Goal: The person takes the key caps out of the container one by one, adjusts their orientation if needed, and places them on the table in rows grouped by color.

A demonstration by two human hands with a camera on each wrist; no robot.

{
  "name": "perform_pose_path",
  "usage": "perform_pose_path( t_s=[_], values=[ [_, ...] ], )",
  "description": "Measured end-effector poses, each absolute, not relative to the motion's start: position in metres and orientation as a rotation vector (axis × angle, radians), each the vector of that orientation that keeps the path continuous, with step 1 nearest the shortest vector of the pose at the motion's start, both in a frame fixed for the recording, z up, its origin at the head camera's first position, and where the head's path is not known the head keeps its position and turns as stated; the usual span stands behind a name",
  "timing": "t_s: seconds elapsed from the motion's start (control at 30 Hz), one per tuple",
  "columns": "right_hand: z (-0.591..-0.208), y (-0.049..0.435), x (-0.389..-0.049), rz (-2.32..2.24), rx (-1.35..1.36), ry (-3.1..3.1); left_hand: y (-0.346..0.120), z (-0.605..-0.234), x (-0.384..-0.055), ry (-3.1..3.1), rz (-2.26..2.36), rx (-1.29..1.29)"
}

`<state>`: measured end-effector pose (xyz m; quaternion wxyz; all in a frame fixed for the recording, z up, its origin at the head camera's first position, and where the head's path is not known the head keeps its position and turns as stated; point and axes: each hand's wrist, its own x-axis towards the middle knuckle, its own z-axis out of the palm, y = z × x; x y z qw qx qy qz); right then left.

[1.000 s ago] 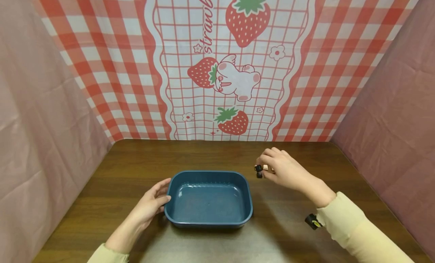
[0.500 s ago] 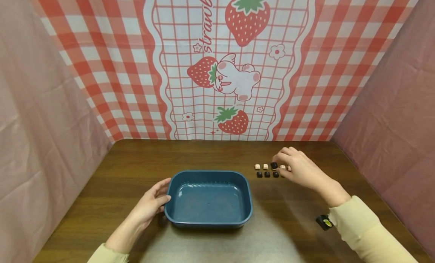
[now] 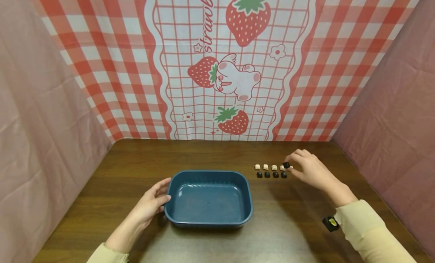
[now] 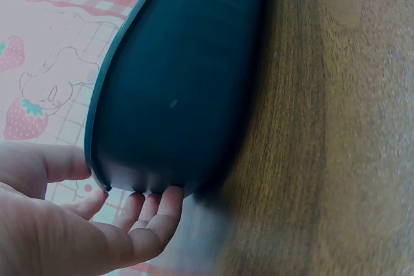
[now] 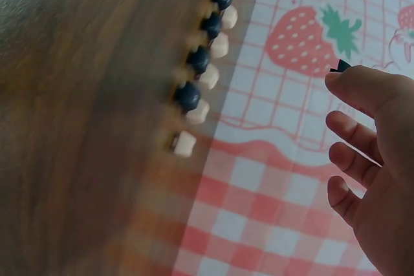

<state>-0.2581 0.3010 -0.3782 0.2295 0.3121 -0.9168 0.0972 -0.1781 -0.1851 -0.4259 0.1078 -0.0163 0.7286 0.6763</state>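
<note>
A blue rectangular plastic tub (image 3: 209, 206) stands on the table, nothing inside it. My left hand (image 3: 147, 206) grips its left end; in the left wrist view the thumb lies at the rim and the fingertips (image 4: 171, 198) meet the tub's underside edge. To the tub's right are two short rows of small keycaps: cream keycaps (image 3: 266, 167) behind, black keycaps (image 3: 267, 175) in front. Between thumb and index finger my right hand (image 3: 310, 170) pinches another black keycap (image 3: 286, 165), held over the right end of the rows. Most of that keycap is hidden by the thumb in the right wrist view.
The brown wooden table (image 3: 136, 157) ends at a red checked strawberry cloth (image 3: 234, 121) hung behind. Pink curtains (image 3: 51, 123) close both sides. A black wrist device (image 3: 330, 223) sits at the right sleeve.
My right hand has travelled rightward along the rows with the black keycap, uncovering keycaps it overlapped before. The left hand and the tub have stayed where they were.
</note>
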Motion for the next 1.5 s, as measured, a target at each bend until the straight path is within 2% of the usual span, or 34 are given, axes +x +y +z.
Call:
perform_pose_path(
  t_s=[0.87,1.5],
  values=[
    [-0.431,0.337,-0.27,0.38,0.649,-2.74,-0.186,-0.427,-0.178,2.137,1.983,-0.043],
    [-0.443,0.343,-0.28,0.372,0.601,-2.867,-0.186,-0.426,-0.179,2.141,1.97,-0.054]
  ],
)
